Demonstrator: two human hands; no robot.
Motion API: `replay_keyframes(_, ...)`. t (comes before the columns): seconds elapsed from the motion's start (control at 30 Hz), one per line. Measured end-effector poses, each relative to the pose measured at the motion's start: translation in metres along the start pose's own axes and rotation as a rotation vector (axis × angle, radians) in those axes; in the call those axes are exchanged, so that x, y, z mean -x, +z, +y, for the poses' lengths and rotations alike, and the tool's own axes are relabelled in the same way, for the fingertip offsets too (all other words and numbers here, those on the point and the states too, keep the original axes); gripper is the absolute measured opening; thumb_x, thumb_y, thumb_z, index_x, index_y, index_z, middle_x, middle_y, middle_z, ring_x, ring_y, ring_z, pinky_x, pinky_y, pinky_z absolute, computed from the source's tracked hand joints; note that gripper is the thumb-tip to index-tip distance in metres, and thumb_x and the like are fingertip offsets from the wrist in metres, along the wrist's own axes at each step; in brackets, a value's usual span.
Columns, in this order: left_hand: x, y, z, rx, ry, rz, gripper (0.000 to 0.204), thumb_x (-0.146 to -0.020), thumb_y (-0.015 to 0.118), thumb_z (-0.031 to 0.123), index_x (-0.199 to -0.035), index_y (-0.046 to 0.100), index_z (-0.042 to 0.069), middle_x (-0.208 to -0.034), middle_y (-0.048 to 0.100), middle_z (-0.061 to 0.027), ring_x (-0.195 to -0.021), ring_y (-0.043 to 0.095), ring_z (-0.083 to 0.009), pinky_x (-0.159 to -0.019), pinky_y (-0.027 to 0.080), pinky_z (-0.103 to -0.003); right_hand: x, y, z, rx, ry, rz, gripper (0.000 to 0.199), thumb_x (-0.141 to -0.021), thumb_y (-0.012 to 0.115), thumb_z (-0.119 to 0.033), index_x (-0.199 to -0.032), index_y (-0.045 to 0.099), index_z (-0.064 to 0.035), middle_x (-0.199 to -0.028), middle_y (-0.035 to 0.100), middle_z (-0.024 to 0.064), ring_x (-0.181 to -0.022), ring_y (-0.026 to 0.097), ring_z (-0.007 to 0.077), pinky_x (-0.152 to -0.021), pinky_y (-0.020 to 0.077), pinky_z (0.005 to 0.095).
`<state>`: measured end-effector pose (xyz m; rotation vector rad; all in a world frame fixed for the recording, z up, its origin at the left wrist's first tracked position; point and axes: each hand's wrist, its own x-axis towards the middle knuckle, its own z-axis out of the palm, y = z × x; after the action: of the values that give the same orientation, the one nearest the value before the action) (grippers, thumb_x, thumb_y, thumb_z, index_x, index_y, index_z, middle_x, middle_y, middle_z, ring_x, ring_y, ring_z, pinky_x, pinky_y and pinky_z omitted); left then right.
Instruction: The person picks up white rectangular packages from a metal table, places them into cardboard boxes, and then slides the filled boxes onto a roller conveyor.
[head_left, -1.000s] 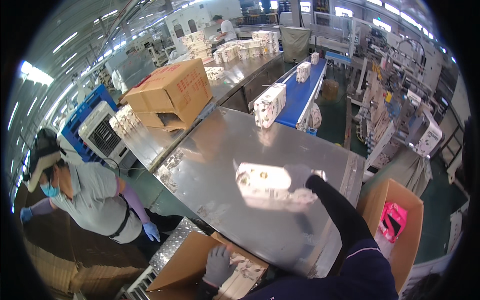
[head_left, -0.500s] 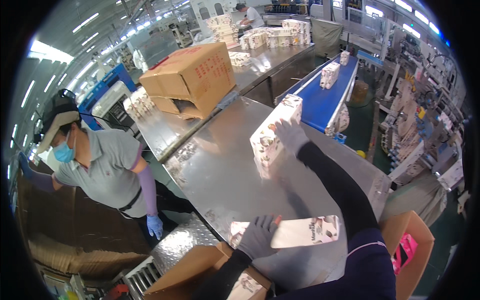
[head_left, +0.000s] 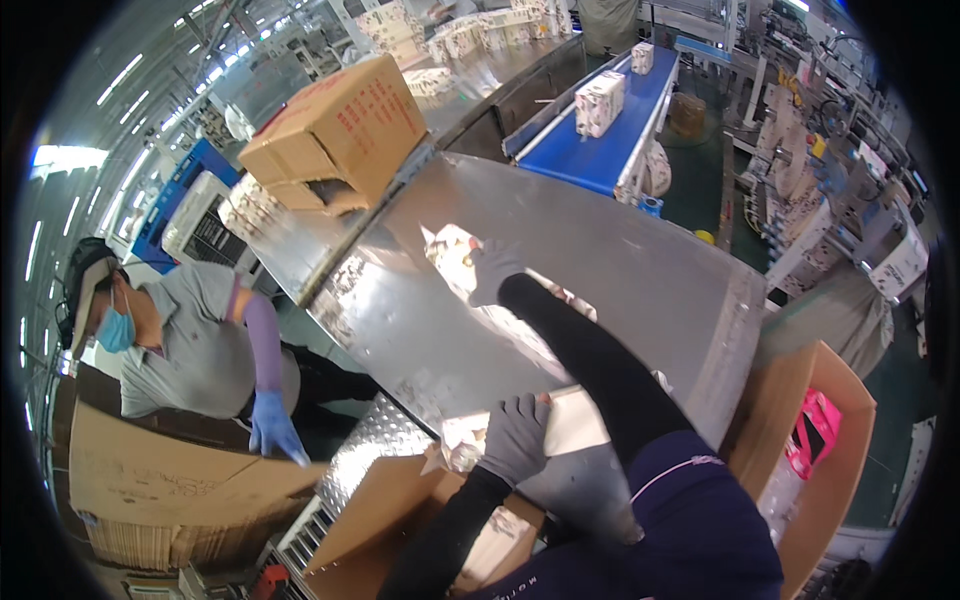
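Observation:
A long white package with a floral print [head_left: 580, 422] lies on the metal table close to me. My left hand [head_left: 517, 438], in a grey glove, has its fingers closed over it near the left end. Farther forward, my right hand [head_left: 495, 272], also gloved, grips another floral package [head_left: 452, 256] on the table. My right forearm hides part of both packages. Below my left arm, an open cardboard box [head_left: 385, 510] has a similar package [head_left: 498, 545] inside.
A blue conveyor belt [head_left: 570, 165] carries floral packages [head_left: 600, 103]. A large carton [head_left: 345, 140] sits at the far left of the table. Another open box [head_left: 850, 450] with a pink item stands at right. A masked person [head_left: 205, 350] is at left beside flattened cardboard [head_left: 180, 470].
The package under my right hand was upright near the conveyor; now it is lower and closer, left of there. My left hand stays on the near package. The person at left has lowered an arm.

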<state>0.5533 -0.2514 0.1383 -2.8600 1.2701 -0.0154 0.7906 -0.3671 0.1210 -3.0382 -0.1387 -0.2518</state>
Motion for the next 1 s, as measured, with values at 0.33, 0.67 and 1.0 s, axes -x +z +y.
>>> replay_keyframes(0.33,0.216,-0.151,0.018,0.134,-0.170,0.293,0.063,-0.058,0.070,0.010,-0.117,0.049,0.000,-0.090,0.045,-0.0134,-0.086,0.047,-0.0302,-0.076,0.037,-0.046,0.161,-0.036,0.162,-1.263,0.666,-0.555,0.052,-0.079,0.071,-0.030,-0.116,0.055,0.0039,-0.098,0.066,0.0206,-0.084,0.069,0.0293,-0.067,0.0568,0.0388)
replay_keyframes(0.67,0.335,0.001,0.003,0.017,-0.478,-0.497,0.073,-0.065,0.073,0.042,-0.122,0.049,0.003,-0.108,0.056,-0.0124,-0.098,0.055,-0.0272,-0.075,0.046,-0.043,0.246,-0.081,-0.071,-1.840,-0.127,-0.390,0.057,-0.081,0.069,-0.015,-0.130,0.048,0.0008,-0.120,0.061,0.0127,-0.107,0.060,0.0181,-0.093,0.0501,0.0328)
replay_keyframes(1.0,0.331,0.036,-0.003,0.306,-0.416,-0.610,0.111,-0.056,0.079,0.047,-0.142,0.030,-0.004,-0.110,0.053,-0.0177,-0.098,0.057,-0.0322,-0.084,0.046,-0.039,0.285,0.129,-0.269,0.265,-1.242,-0.168,0.086,-0.081,0.060,-0.049,-0.150,0.026,-0.0102,-0.143,0.039,0.0159,-0.135,0.033,0.0331,-0.109,0.0251,0.0541)
